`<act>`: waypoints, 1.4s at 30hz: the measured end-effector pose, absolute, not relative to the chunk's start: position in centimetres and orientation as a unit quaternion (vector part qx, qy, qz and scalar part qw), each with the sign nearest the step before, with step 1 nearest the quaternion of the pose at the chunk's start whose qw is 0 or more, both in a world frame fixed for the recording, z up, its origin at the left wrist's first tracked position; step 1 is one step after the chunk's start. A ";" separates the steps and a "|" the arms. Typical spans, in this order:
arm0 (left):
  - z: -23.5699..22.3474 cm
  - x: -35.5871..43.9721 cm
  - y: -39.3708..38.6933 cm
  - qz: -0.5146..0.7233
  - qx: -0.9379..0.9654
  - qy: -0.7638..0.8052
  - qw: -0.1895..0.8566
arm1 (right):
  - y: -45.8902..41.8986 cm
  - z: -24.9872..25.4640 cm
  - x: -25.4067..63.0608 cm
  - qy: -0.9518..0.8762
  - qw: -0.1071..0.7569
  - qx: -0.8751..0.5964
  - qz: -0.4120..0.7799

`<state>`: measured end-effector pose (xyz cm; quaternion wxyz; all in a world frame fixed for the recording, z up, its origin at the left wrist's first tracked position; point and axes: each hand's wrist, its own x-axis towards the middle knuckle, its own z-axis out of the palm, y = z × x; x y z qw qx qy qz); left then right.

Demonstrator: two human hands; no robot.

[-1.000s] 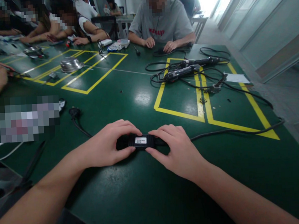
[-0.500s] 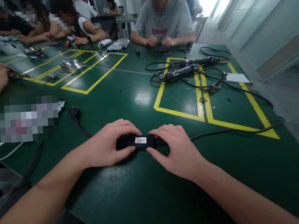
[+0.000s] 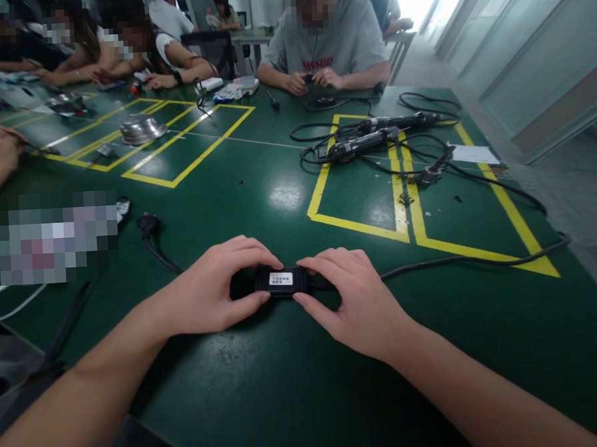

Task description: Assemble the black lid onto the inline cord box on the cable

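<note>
A small black in-line cable box [image 3: 282,290] with a white printed label lies in front of me on the green table. My left hand [image 3: 226,284] grips its left end between thumb and fingers. On the other end, my right hand [image 3: 339,285] closes in the same way, fingers on the far edge and thumb on the near edge. From the right side a black cable [image 3: 445,262] runs off toward the table's right edge. A black plug [image 3: 149,224] with a cord lies beyond my left hand; the cord passes out of sight behind that hand.
Two black electric screwdrivers [image 3: 364,143] with tangled cords lie across yellow tape at the right. A metal bowl [image 3: 142,129] stands at the back left, and a blurred-out object [image 3: 54,243] lies near left. Across the table sits a person in a grey shirt [image 3: 324,45].
My hands and the cable box stay practically still. Across the table, the person's hands have risen and come together around a small dark thing. The hand at the far left has shifted slightly.
</note>
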<state>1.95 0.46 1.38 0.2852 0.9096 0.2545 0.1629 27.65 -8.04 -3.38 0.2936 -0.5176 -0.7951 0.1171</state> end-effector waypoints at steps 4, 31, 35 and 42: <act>1.3 1.9 0.6 0.154 0.911 0.252 0.289 | -8.0 -3.3 27.6 -0.792 0.281 -0.528 0.124; 1.0 2.0 0.7 0.156 0.912 0.247 0.289 | -8.1 -3.1 27.6 -0.789 0.281 -0.529 0.134; 0.9 2.0 0.6 0.153 0.914 0.243 0.287 | -8.1 -3.1 27.7 -0.785 0.277 -0.535 0.147; 0.9 2.0 0.5 0.154 0.911 0.246 0.295 | -8.0 -3.3 27.7 -0.790 0.286 -0.526 0.133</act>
